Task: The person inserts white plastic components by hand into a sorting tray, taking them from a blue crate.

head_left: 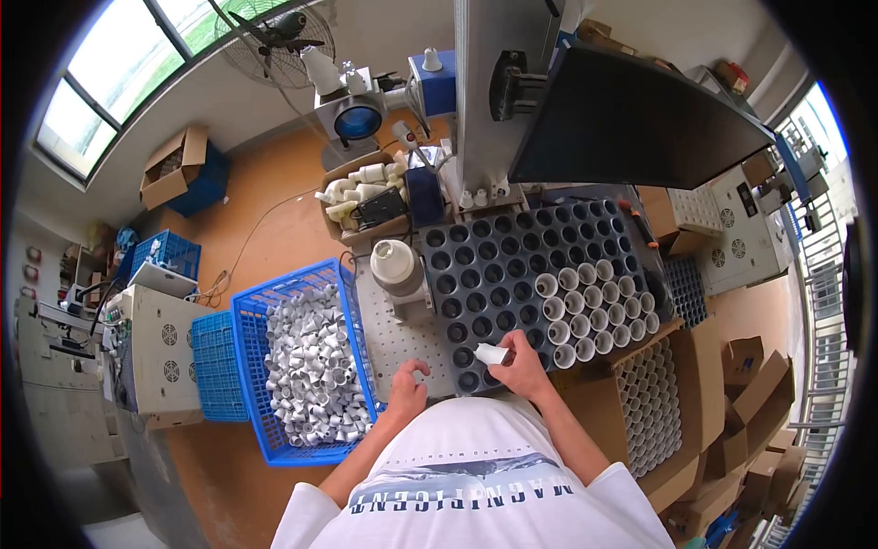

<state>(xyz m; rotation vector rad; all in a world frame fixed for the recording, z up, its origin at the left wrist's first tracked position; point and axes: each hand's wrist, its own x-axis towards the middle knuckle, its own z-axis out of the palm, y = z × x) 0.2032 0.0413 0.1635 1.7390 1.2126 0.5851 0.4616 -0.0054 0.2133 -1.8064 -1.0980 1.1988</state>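
Observation:
Between the fingers of my right hand (521, 368) is a white plastic pipe fitting (491, 354), tilted on its side above the near edge of the black tray (437, 240) of round holes. My left hand (408, 388) hovers by the perforated metal plate (389, 343), its fingers curled and apart, with nothing seen in it. On the tray's right part stand several rows of white fittings (599, 320), open ends up. To the left, a blue basket (245, 366) holds a heap of loose white fittings (315, 366).
A white round-topped device (395, 265) stands behind the plate. A large dark monitor (640, 119) overhangs the tray's far side. Right of me, a cardboard box (590, 403) contains rows of white fittings. Behind the plate is a carton (366, 233) of white and cream parts.

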